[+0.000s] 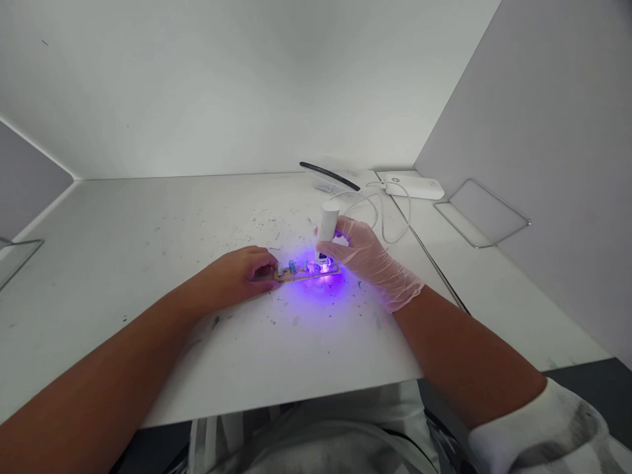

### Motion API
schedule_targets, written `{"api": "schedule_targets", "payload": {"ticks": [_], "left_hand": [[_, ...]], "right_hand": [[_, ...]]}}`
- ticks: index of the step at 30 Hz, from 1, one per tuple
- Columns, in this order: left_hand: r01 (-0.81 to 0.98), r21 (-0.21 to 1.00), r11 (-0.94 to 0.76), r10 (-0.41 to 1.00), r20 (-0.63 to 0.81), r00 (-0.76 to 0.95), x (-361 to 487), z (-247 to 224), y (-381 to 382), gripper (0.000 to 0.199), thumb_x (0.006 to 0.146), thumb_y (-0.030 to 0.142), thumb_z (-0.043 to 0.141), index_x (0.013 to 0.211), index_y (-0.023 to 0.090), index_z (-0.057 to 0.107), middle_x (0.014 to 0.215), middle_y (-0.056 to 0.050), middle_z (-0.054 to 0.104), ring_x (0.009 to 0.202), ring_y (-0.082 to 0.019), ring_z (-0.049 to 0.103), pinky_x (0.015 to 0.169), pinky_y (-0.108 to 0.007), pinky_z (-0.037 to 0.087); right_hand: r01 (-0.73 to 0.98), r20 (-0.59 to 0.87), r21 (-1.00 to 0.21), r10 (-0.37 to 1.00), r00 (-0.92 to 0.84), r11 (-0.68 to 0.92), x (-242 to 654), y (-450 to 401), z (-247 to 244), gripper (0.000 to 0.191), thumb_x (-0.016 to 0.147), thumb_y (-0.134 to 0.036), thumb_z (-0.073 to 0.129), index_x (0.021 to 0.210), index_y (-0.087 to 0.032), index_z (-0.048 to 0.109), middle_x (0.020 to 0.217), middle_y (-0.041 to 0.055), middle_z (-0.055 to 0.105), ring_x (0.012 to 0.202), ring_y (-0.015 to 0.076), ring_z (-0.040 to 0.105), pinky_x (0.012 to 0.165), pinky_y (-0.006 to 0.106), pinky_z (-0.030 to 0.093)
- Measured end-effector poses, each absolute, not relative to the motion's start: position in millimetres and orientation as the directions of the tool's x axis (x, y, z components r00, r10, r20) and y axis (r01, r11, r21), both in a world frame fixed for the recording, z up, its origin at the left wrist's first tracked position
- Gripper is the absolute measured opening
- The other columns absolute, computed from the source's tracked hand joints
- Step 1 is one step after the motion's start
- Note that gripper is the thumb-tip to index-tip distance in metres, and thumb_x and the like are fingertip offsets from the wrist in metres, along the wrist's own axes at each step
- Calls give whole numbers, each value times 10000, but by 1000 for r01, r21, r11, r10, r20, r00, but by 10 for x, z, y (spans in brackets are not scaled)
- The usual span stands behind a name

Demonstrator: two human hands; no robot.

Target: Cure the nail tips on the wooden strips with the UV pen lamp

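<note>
My bare left hand [253, 275] pinches the left end of a narrow, flat strip [296, 276] lying on or just above the table. Several small bluish, shiny pieces [292, 266] stand along the strip; their exact kind is too small to make out. In a thin clear glove, my right hand [359, 247] is closed around a white handheld UV lamp [328, 222]. The lamp is held nearly upright, its lower end just over the strip's right part. Violet light from it spreads over the strip and the tabletop.
Behind the hands lies a dark-edged, flat object [330, 176]. A white cable [395, 238] loops near a white elongated device [415, 187] at the back right. Wire frames stand at the right [481, 214] and far left. Dark specks dot the white table [148, 250]; walls enclose it.
</note>
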State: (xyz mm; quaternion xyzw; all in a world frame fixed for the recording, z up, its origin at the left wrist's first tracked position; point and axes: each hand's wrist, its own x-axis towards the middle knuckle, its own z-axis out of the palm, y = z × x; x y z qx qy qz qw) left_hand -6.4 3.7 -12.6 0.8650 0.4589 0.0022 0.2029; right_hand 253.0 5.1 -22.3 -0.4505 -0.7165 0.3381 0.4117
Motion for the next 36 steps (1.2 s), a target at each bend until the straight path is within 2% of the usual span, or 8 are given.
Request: {"api": "schedule_targets", "payload": {"ticks": [36], "left_hand": [[779, 380, -499, 794, -159, 586, -78, -130, 43, 240, 803, 432, 579, 911, 222, 625, 858, -21, 582, 766, -161, 525, 649, -275, 403]], "right_hand": [[370, 275, -859, 929, -249, 354, 2520, 15, -181, 213, 785, -375, 663, 918, -210, 672, 888, 34, 644, 834, 183, 584, 749, 361, 470]]}}
